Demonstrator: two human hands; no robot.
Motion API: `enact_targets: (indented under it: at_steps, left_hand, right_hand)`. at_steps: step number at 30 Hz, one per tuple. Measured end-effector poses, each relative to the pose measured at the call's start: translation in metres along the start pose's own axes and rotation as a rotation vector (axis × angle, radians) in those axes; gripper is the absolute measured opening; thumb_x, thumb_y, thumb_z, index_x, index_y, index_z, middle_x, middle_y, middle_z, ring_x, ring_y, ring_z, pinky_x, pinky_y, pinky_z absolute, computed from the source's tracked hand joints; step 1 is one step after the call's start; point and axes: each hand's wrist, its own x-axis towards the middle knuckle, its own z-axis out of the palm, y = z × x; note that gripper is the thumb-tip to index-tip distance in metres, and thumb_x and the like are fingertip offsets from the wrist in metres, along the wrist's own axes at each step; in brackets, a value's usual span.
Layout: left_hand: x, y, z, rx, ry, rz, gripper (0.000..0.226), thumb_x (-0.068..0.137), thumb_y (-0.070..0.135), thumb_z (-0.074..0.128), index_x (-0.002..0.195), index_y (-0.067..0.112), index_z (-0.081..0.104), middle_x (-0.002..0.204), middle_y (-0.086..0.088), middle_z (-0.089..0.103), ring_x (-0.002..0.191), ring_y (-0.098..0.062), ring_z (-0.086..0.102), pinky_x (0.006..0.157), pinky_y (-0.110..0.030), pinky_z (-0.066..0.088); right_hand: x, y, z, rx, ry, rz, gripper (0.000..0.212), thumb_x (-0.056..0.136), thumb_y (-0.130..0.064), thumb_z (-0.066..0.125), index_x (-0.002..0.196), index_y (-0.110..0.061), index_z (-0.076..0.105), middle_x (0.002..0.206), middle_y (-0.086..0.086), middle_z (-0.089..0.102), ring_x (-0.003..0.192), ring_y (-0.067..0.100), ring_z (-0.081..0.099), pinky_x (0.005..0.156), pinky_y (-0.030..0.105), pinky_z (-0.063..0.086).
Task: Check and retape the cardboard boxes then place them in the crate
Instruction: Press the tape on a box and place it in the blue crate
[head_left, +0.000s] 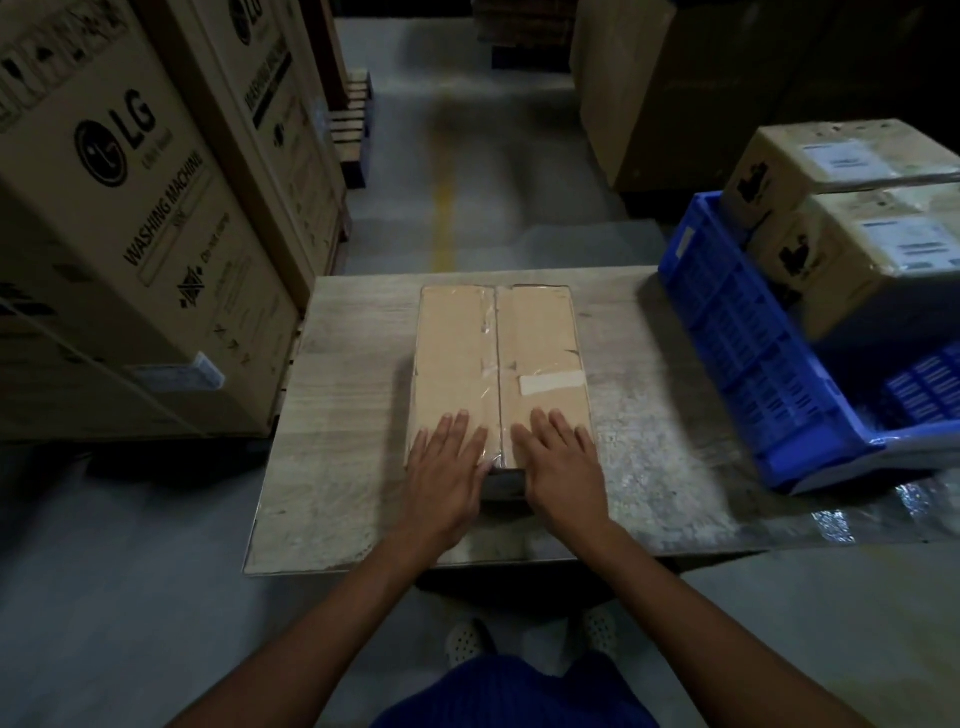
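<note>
1. Head view: the cardboard box (501, 374) lies flat mid-counter (337, 395), my left hand (447, 470) and right hand (563, 467) pressing its near end, fingers spread flat, gripping nothing.
2. The clear tape along the seam looks wrinkled; pressing unevenly could leave it lifting.
3. The blue crate (748, 353) sits to the right, cut off at the frame edge, with two boxes in it. No tape roll visible.

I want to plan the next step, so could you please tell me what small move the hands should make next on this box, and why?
Probably slide both palms forward along the centre seam to press the tape down. The left hand and right hand lie flat on the near end of the box, and the clear tape looks wrinkled and lifted farther along the seam.
</note>
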Motion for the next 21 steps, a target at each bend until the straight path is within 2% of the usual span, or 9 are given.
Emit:
enact_targets:
  at_steps: [3,6,7,8,10,11,13,18,21]
  left_hand:
    - [0.007,-0.006,-0.007,0.055,0.054,0.054,0.049,0.102,0.041,0.029,0.131,0.020,0.063,0.141,-0.011,0.058,0.130,-0.032,0.052,0.111,-0.048,0.038]
    - [0.036,-0.003,-0.028,0.077,0.092,0.090,0.041,0.096,0.037,0.032,0.100,0.017,0.068,0.105,-0.007,0.066,0.100,-0.030,0.061,0.099,-0.046,0.041]
    - [0.047,-0.003,-0.033,0.092,0.081,0.075,0.043,0.095,0.038,0.031,0.105,0.018,0.067,0.108,-0.008,0.066,0.104,-0.031,0.060,0.102,-0.047,0.039]
    - [0.055,-0.003,-0.034,0.102,0.048,0.054,0.046,0.097,0.041,0.031,0.119,0.018,0.065,0.123,-0.010,0.063,0.117,-0.032,0.057,0.108,-0.050,0.035]
    - [0.061,-0.008,-0.028,0.118,-0.088,0.016,0.057,0.101,0.049,0.026,0.151,0.024,0.040,0.161,-0.010,0.032,0.149,-0.030,0.027,0.120,-0.055,0.017]
    - [0.061,-0.010,-0.023,0.121,-0.158,-0.003,0.063,0.101,0.054,0.019,0.157,0.027,0.025,0.167,-0.006,0.014,0.154,-0.026,0.009,0.122,-0.055,0.007]
    - [0.057,-0.012,-0.017,0.131,-0.210,-0.024,0.071,0.097,0.062,0.006,0.160,0.030,0.011,0.169,-0.001,-0.002,0.155,-0.022,-0.007,0.123,-0.054,-0.001]
    - [0.059,-0.010,-0.022,0.118,-0.207,-0.038,0.063,0.103,0.058,0.022,0.160,0.031,0.012,0.169,0.001,-0.001,0.155,-0.020,-0.006,0.122,-0.057,-0.001]
    - [0.054,-0.005,-0.024,0.132,-0.219,-0.044,0.062,0.103,0.058,0.024,0.158,0.030,0.020,0.168,-0.002,0.009,0.155,-0.024,0.005,0.122,-0.057,0.005]
  right_hand:
    - [0.003,0.003,-0.008,-0.069,0.028,-0.033,0.039,0.091,-0.027,0.057,0.130,-0.027,0.060,0.143,0.008,0.054,0.135,0.032,0.048,0.106,0.049,0.038]
    - [0.020,-0.005,-0.025,-0.088,0.038,-0.022,0.026,0.093,-0.035,0.053,0.117,-0.027,0.059,0.125,0.003,0.055,0.115,0.026,0.050,0.090,0.044,0.039]
    - [0.026,-0.007,-0.029,-0.082,0.022,0.001,0.029,0.094,-0.039,0.051,0.120,-0.027,0.057,0.127,0.004,0.053,0.117,0.026,0.048,0.092,0.045,0.038]
    - [0.031,-0.009,-0.030,-0.075,-0.006,0.021,0.035,0.096,-0.043,0.048,0.127,-0.028,0.054,0.134,0.007,0.049,0.125,0.027,0.045,0.097,0.047,0.036]
    - [0.034,-0.010,-0.024,-0.069,-0.093,0.037,0.054,0.101,-0.052,0.033,0.152,-0.033,0.033,0.162,0.012,0.024,0.150,0.033,0.022,0.115,0.057,0.020]
    - [0.033,-0.009,-0.019,-0.079,-0.134,0.035,0.060,0.102,-0.056,0.022,0.159,-0.034,0.019,0.169,0.010,0.007,0.155,0.032,0.005,0.119,0.059,0.008]
    - [0.032,-0.005,-0.014,-0.085,-0.165,0.028,0.063,0.102,-0.059,0.013,0.161,-0.035,0.007,0.170,0.007,-0.007,0.155,0.030,-0.009,0.120,0.060,-0.003]
    - [0.035,-0.002,-0.018,-0.062,-0.155,0.007,0.063,0.103,-0.060,0.020,0.160,-0.036,0.011,0.170,0.006,-0.002,0.156,0.030,-0.005,0.118,0.065,-0.001]
    - [0.029,-0.004,-0.020,-0.096,-0.167,0.006,0.068,0.097,-0.063,0.010,0.159,-0.036,0.019,0.169,0.008,0.007,0.155,0.031,0.006,0.117,0.065,0.006]
